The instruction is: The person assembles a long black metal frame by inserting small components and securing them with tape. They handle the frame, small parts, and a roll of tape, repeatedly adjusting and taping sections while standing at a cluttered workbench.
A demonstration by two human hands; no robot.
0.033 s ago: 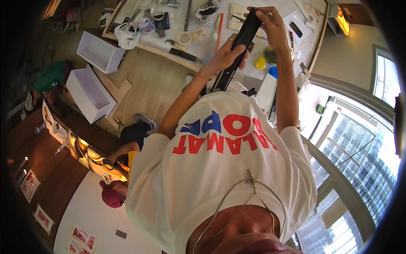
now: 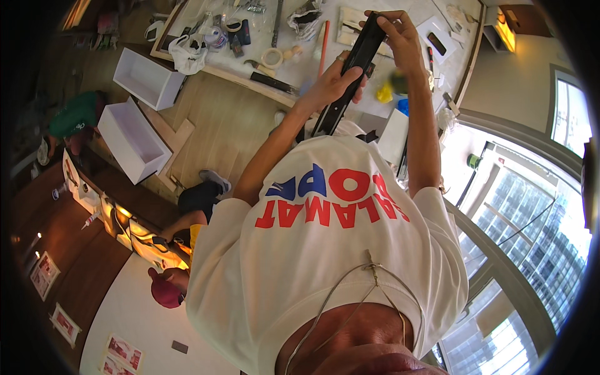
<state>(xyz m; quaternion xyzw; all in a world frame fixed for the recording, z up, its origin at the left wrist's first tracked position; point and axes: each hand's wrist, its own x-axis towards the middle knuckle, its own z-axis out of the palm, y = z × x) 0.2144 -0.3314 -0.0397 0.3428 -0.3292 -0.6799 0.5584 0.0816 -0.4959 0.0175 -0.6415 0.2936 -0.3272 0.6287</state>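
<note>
Cluttering the white worktable (image 2: 431, 12): tools, tape, above wooden floor (image 2: 219, 125).

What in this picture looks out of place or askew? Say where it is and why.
Two white open boxes lie on the wooden floor beside the cluttered worktable, each at its own angle, with loose boards beneath. Both hands, left hand and right hand, grip a long black bar; nothing looks spilled or broken.

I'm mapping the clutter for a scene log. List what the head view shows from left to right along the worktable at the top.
White plastic bag → roll of tape → red stick → left hand on the long black bar → right hand on the bar's top end → small dark flat object.
</note>
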